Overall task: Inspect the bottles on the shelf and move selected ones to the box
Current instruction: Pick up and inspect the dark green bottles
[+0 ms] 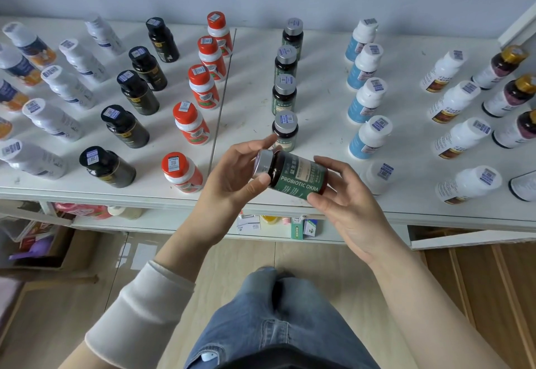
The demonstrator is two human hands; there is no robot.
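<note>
1. Both hands are on it: the green-label bottle (pixel 293 178) lies sideways in the air, over the front edge of the shelf (pixel 324 101).
2. Left hand (pixel 232 177) pinches the grey cap end, thumb and fingers curled round it.
3. Right hand (pixel 345 206) grips the base, thumb in front, fingers behind.
4. Just behind, four matching bottles (pixel 284 93) stand in a row, between the red-capped bottles (pixel 200 84) and the blue-label bottles (pixel 365 101).
</note>
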